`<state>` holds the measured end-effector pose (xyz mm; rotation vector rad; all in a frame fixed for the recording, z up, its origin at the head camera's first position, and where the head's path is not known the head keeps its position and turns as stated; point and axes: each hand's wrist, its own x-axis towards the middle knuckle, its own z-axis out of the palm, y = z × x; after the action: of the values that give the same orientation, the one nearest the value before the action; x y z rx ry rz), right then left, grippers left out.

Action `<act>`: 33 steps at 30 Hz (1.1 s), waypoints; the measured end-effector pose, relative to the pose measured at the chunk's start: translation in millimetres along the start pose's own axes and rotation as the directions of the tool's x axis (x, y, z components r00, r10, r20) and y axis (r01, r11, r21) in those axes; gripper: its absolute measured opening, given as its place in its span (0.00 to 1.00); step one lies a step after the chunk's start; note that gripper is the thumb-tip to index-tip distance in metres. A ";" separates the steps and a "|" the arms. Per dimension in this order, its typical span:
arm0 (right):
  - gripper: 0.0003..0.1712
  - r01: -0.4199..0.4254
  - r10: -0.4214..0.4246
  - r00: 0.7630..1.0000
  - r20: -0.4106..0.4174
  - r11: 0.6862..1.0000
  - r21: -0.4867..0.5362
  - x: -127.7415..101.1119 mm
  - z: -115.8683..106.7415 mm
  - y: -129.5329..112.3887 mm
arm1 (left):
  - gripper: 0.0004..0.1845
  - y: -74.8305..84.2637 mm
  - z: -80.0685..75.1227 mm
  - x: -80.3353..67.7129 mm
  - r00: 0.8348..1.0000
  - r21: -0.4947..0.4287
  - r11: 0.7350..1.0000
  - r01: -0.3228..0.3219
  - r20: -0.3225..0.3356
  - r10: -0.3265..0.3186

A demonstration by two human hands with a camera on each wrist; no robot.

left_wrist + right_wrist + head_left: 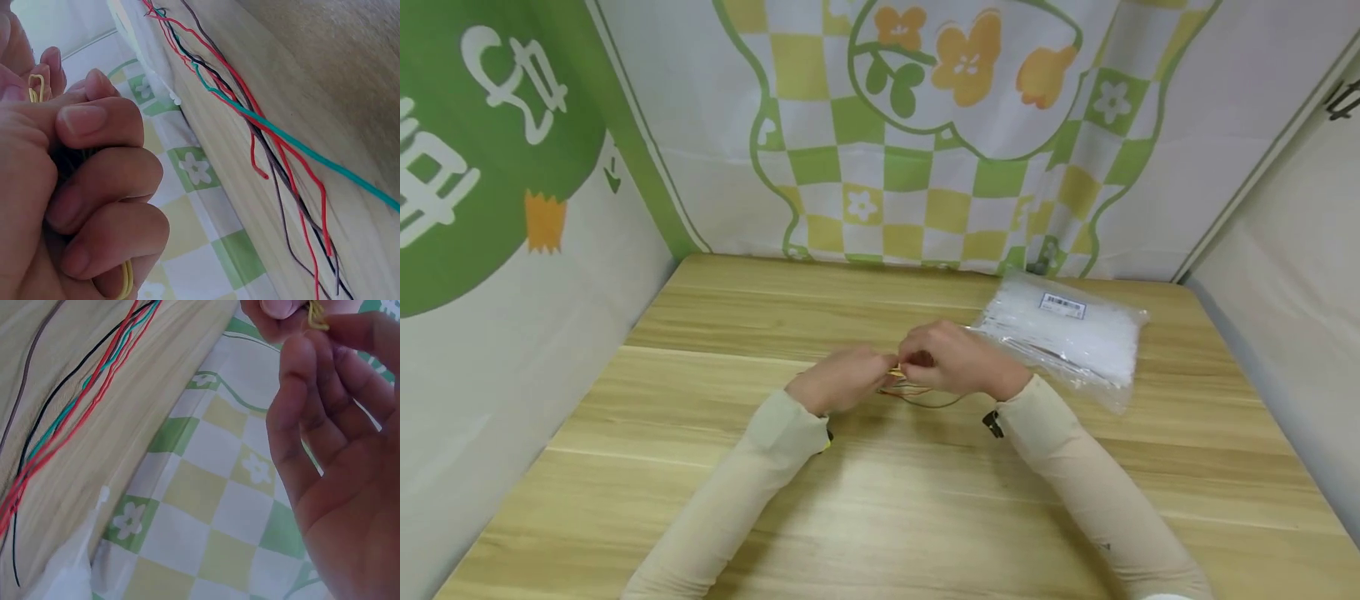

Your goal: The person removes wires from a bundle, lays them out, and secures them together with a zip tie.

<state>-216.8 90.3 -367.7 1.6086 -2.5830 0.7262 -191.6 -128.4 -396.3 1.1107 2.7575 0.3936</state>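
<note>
My left hand [848,379] grips yellow wire [127,281], its fingers curled round it. One yellow loop sticks up past the thumb side, and another bends out below the fingers in the left wrist view. Some dark strands show dimly inside the fist. Close against it, my right hand [951,357] pinches the folded yellow wire [317,317] between thumb and fingertip. Beneath both hands, loose wires lie on the table: red wire [94,400], green wire [300,142], black wire [65,380] and brown wire [28,359].
A clear plastic bag [1116,333] of white strips with a barcode label lies at the back right of the wooden table [895,517]. Patterned cloth [925,200] hangs behind the table, with printed panels along both sides.
</note>
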 end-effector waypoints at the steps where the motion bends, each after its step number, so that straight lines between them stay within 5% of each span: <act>1: 0.10 -0.008 0.008 1.000 0.003 1.000 0.030 0.1 0.2 1.9 | 0.06 0.3 0.2 -0.9 1.000 -0.003 1.000 -0.014 -0.005 0.014; 7: 0.12 -0.045 0.043 0.999 0.015 0.987 0.155 -1.8 1.9 10.9 | 0.11 5.3 -0.9 -5.9 1.000 -0.032 0.999 -0.012 0.021 0.013; 11: 0.14 -0.078 0.076 0.997 0.021 0.985 0.153 -6.4 0.3 14.5 | 0.11 5.8 -2.5 -10.1 0.997 -0.059 0.998 0.034 0.070 -0.029; 19: 0.12 -0.173 0.172 0.985 0.021 0.975 0.137 -20.8 2.7 28.1 | 0.11 -0.1 -1.1 -22.4 0.998 -0.051 0.997 0.055 0.029 -0.053; 33: 0.07 -0.009 0.008 1.000 0.021 1.000 0.012 -11.1 8.3 -3.4 | 0.09 10.7 -0.2 -21.3 0.999 -0.088 0.995 0.046 0.032 -0.043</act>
<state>-206.7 95.3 -376.5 1.6183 -2.6065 0.7310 -169.4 -135.8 -392.2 1.0239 2.7043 0.4845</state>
